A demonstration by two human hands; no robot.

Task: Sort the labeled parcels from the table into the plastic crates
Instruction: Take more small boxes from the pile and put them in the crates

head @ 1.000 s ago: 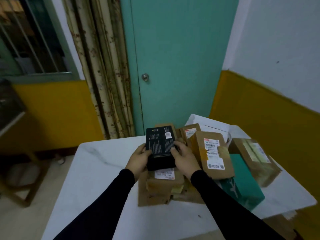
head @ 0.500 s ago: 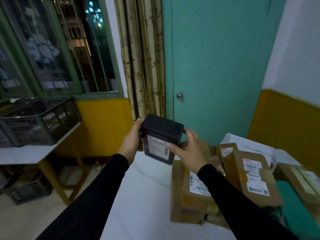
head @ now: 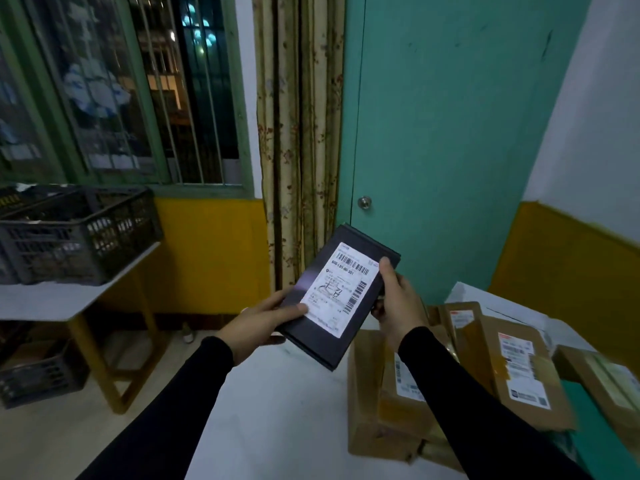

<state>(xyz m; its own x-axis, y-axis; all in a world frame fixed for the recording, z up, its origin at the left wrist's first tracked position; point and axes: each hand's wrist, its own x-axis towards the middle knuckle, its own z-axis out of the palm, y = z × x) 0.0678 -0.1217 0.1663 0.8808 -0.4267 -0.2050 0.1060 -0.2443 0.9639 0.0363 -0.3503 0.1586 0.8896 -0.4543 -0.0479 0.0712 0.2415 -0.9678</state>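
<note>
Both hands gripped one black parcel [head: 337,299]: our left hand [head: 258,325] pinched near lower corner, right hand [head: 398,299] clasped far right edge. Parcel hung in air above white table [head: 284,410], label up, long axis running near-left to far-right. Black crate [head: 74,233] sat well left (left hand nearer); second crate [head: 33,379] on floor below. We counted roughly five brown parcels [head: 519,368] left on table.

Both hands hold a black parcel [head: 337,299] above the white table [head: 277,410], label up: left hand [head: 259,323], right hand [head: 398,303]. Brown parcels [head: 450,375] lie right; a dark crate [head: 76,233] stands far left.
</note>
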